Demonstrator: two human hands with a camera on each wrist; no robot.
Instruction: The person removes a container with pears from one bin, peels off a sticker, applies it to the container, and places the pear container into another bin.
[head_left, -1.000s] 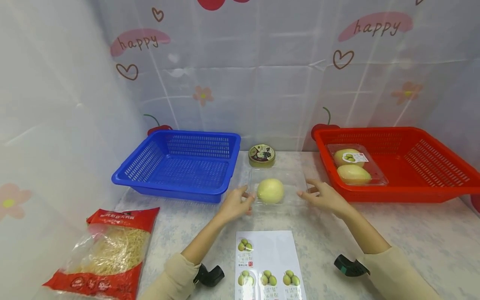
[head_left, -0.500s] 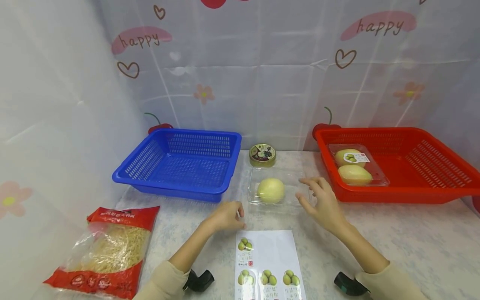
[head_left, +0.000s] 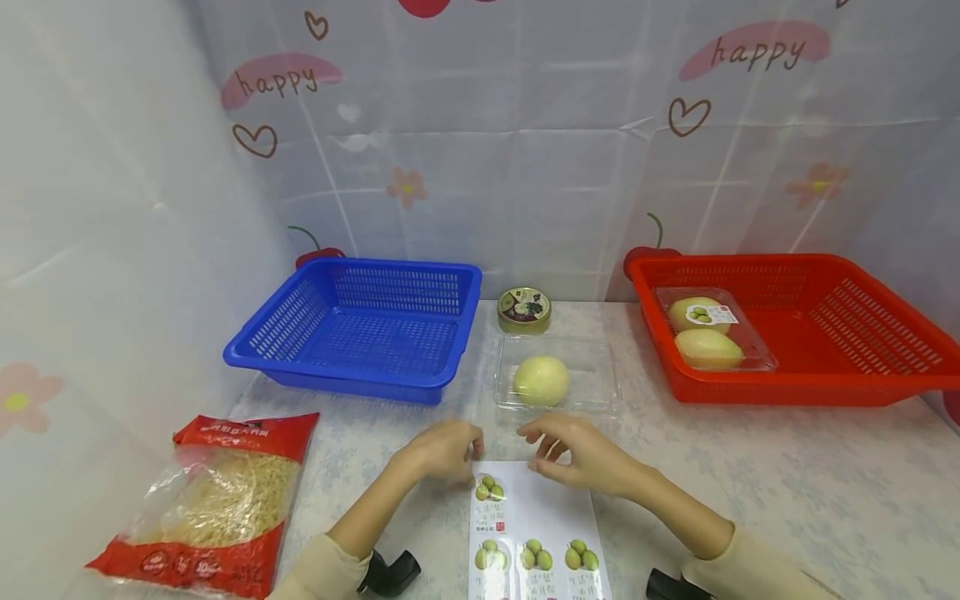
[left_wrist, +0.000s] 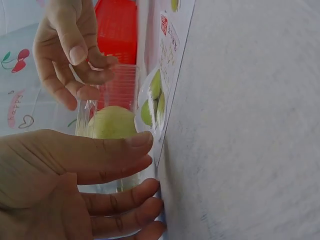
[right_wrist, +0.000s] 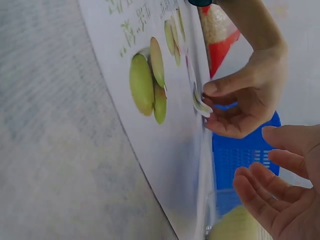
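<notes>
A white sheet of stickers [head_left: 551, 521] printed with green pears lies on the table. At its upper left corner my left hand [head_left: 441, 452] has thumb and forefinger at a pear sticker [left_wrist: 152, 100], whose edge curls up in the right wrist view; their exact contact is partly hidden. My right hand [head_left: 588, 454] hovers over the sheet's top edge, fingers loosely bent and holding nothing. Beyond both hands sits a clear plastic box [head_left: 592, 375] with one pale yellow-green round fruit [head_left: 542, 381] in its left part.
A blue basket [head_left: 442, 367] stands at the back left. The red basket [head_left: 825, 383] on the right holds a labelled box of two fruits [head_left: 708, 348]. Between them is a round tin [head_left: 523, 310]. A bag of pasta [head_left: 232, 500] lies at the left front.
Both hands have left the clear box and come back toward the sticker sheet. The left reached the sheet's corner first; the right then moved left and nearer. The corner sticker's edge has lifted.
</notes>
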